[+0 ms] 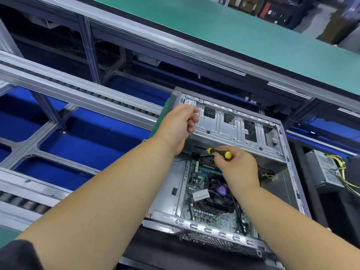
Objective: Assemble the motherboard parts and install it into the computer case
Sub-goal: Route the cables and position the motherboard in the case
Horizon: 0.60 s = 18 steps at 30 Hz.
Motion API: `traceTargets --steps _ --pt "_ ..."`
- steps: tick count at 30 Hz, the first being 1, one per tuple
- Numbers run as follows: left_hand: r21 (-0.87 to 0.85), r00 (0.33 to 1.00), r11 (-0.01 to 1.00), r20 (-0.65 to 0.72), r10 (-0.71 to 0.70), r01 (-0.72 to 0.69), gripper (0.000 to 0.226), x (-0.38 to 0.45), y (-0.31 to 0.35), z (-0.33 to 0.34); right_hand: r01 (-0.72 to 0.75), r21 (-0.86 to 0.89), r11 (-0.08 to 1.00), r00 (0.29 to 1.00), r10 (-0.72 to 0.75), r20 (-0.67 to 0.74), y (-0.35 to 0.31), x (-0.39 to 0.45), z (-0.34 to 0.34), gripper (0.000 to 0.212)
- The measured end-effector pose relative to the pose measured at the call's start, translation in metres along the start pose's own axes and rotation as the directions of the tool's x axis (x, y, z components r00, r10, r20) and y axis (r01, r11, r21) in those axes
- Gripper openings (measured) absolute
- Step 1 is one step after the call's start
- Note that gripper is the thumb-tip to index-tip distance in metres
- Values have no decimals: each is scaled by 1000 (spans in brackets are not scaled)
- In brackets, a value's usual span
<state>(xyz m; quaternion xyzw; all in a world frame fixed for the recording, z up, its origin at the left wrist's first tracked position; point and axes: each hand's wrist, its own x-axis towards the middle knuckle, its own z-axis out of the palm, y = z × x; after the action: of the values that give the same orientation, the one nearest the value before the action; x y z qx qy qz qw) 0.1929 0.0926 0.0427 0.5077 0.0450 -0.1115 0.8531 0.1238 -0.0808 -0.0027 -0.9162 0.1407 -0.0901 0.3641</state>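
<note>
An open grey computer case [231,123] lies on its side in front of me. The green motherboard [196,184] sits inside it, with a black CPU cooler fan [220,193] bearing a purple label. My right hand [235,166] grips a yellow and black screwdriver [219,152] over the board's far edge, near the drive cage. My left hand [180,123] hovers at the case's far left corner with its fingers curled; nothing shows in it.
A power supply [327,168] with yellow cables lies to the right of the case. Grey roller conveyor rails [78,90] run to the left over blue flooring. A green-topped bench [243,30] stands behind.
</note>
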Motion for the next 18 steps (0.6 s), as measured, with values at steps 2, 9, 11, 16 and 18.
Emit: traceTargets --steps 2,9,11,16,18 --pt "-4 1000 1000 -4 2 -2 19 1 -1 -1 -3 13 1000 1000 3 4 0 1 1 9" --pt "-86 1000 996 -23 7 -9 19 5 0 -4 -139 288 947 988 154 -29 8 3 9 8" --pt "-56 1000 998 -18 9 -10 19 5 -1 -3 -177 413 893 977 209 -32 10 3 10 12" --pt "74 1000 997 -8 30 -29 20 3 -2 -1 -179 457 871 975 220 -37 17 1 13 14" --pt "102 999 994 -7 35 -34 20 2 -3 0 -130 407 904 986 161 -44 18 0 13 17"
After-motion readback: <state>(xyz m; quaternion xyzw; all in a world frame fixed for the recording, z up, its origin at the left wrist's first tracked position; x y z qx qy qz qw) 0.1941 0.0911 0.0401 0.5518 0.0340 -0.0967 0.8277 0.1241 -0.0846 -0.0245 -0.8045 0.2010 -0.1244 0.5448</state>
